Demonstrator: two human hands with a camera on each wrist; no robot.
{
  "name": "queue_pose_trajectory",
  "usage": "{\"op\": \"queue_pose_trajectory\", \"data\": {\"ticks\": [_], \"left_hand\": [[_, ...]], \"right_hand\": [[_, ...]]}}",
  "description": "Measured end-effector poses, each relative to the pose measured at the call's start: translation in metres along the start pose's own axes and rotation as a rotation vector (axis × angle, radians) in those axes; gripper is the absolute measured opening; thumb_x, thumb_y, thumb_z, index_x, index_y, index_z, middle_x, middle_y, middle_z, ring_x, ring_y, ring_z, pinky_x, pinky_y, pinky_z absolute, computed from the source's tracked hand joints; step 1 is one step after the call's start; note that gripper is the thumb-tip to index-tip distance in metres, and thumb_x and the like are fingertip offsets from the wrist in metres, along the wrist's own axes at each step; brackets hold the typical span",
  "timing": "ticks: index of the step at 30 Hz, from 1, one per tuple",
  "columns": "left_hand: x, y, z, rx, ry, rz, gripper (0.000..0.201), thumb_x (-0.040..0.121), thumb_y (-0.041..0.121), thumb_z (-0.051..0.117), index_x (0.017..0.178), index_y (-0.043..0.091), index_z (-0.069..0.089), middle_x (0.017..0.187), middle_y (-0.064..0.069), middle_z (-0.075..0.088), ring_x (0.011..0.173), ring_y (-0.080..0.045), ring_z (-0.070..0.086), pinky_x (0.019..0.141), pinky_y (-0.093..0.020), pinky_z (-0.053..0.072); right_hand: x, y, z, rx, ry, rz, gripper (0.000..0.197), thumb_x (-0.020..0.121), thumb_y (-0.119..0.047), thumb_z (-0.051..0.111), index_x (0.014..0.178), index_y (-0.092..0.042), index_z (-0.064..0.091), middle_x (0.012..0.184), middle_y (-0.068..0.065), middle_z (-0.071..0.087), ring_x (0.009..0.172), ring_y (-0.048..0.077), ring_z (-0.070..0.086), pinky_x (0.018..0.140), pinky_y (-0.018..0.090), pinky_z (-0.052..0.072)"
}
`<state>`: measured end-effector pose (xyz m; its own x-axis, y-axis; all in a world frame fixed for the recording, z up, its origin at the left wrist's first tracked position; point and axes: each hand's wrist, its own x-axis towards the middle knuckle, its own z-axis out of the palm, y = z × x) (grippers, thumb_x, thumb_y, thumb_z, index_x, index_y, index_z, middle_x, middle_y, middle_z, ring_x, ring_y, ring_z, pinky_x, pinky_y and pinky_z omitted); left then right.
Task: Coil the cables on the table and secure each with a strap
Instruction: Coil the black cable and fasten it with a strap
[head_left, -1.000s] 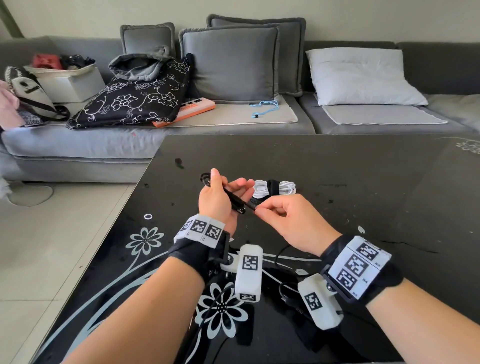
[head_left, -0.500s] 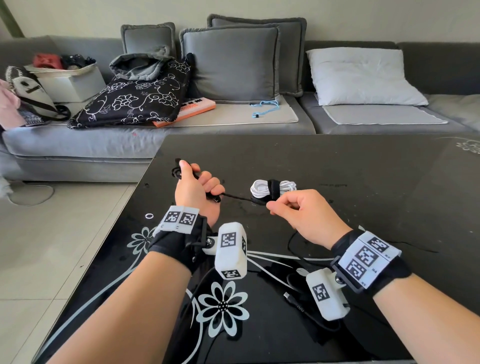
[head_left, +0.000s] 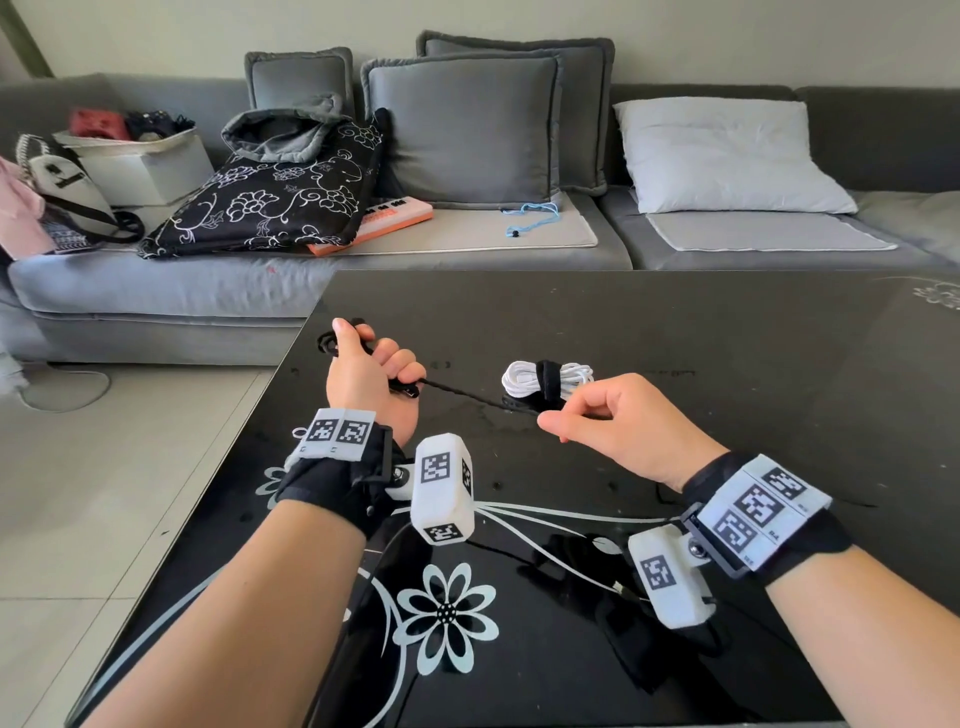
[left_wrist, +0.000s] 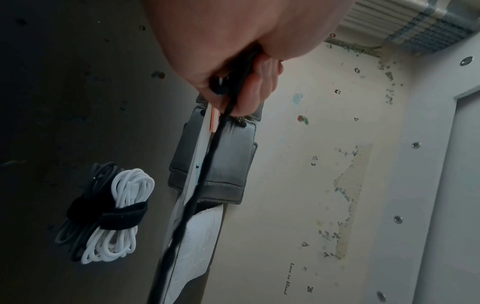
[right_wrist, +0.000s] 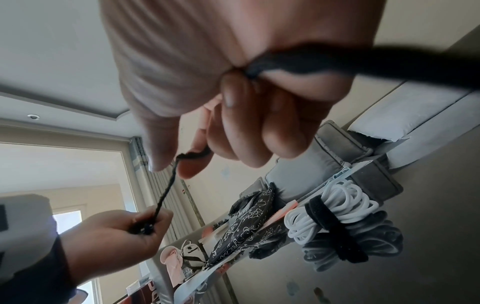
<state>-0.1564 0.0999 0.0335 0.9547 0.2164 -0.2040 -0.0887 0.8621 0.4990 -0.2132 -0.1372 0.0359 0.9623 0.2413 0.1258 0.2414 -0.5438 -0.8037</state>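
A thin black braided cable (head_left: 475, 397) runs taut between my two hands above the black glass table (head_left: 727, 338). My left hand (head_left: 371, 371) grips its plug end and a small loop in a fist; the cable (left_wrist: 207, 164) leaves that fist in the left wrist view. My right hand (head_left: 587, 421) pinches the cable (right_wrist: 166, 191) between thumb and forefinger, the rest trailing under the palm. Behind the hands lies a coiled white cable (head_left: 548, 379) bound by a black strap (right_wrist: 335, 224); the coil (left_wrist: 122, 218) mirrors in the glass.
Loose black cable loops (head_left: 670, 587) lie on the table under my right wrist. A grey sofa (head_left: 208, 291) with cushions, a patterned black bag (head_left: 270, 202) and a white pillow (head_left: 727, 156) stands beyond the table's far edge. Tiled floor (head_left: 104, 467) lies left.
My hands have drawn apart: the left moved up and left, the right stayed near the white coil. The black cable between them has lengthened and gone taut.
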Motion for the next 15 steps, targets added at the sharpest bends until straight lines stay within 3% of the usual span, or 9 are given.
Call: {"op": "queue_pose_trajectory", "data": {"ticks": [2,4,6,9,13,15], "left_hand": [[0.001,-0.001,-0.001,0.022,-0.008,0.002,0.047,0.104,0.051,0.037,0.069,0.020,0.046,0.050,0.008,0.023,0.037,-0.008,0.021,0.036,-0.020,0.020],[0.001,-0.003,-0.002,0.090,-0.024,0.002,0.045,0.104,0.050,0.037,0.071,0.020,0.046,0.051,0.008,0.023,0.037,-0.008,0.020,0.035,-0.020,0.020],[0.001,-0.007,-0.002,0.212,-0.045,-0.002,0.042,0.104,0.049,0.037,0.074,0.021,0.045,0.053,0.007,0.025,0.038,-0.007,0.020,0.035,-0.020,0.020],[-0.001,-0.015,-0.002,0.431,-0.063,0.019,0.038,0.104,0.046,0.039,0.077,0.020,0.044,0.055,0.006,0.030,0.039,-0.007,0.020,0.034,-0.020,0.018],[-0.007,-0.022,-0.002,0.686,-0.111,0.057,0.034,0.103,0.041,0.043,0.077,0.019,0.045,0.053,0.004,0.039,0.040,-0.009,0.021,0.037,-0.018,0.016],[-0.011,-0.026,-0.001,0.795,-0.159,0.034,0.032,0.103,0.038,0.044,0.079,0.018,0.047,0.054,0.003,0.043,0.039,-0.009,0.021,0.038,-0.017,0.016]], "right_hand": [[-0.001,-0.003,-0.003,-0.002,0.018,-0.018,0.036,0.084,-0.037,0.075,0.059,-0.013,0.068,0.057,0.008,0.059,0.053,0.005,0.046,0.062,0.016,0.040],[-0.003,-0.008,-0.004,0.009,0.035,-0.017,0.042,0.086,-0.034,0.074,0.055,-0.008,0.063,0.044,-0.007,0.043,0.045,0.004,0.037,0.054,0.012,0.033],[-0.004,-0.010,-0.005,0.029,0.061,-0.026,0.047,0.087,-0.030,0.073,0.051,-0.005,0.056,0.040,-0.012,0.035,0.042,0.005,0.034,0.052,0.010,0.031],[-0.003,-0.009,-0.006,0.085,0.060,-0.042,0.048,0.083,-0.028,0.078,0.050,-0.004,0.051,0.046,-0.011,0.035,0.045,0.005,0.035,0.054,0.011,0.031],[-0.003,-0.009,-0.009,0.114,0.025,-0.041,0.034,0.082,-0.017,0.079,0.059,0.000,0.059,0.048,-0.013,0.041,0.045,0.003,0.037,0.052,0.010,0.032],[-0.003,-0.012,-0.011,0.194,0.009,-0.034,0.026,0.086,-0.011,0.074,0.064,-0.002,0.064,0.047,-0.011,0.044,0.040,0.003,0.035,0.046,0.010,0.030]]}}
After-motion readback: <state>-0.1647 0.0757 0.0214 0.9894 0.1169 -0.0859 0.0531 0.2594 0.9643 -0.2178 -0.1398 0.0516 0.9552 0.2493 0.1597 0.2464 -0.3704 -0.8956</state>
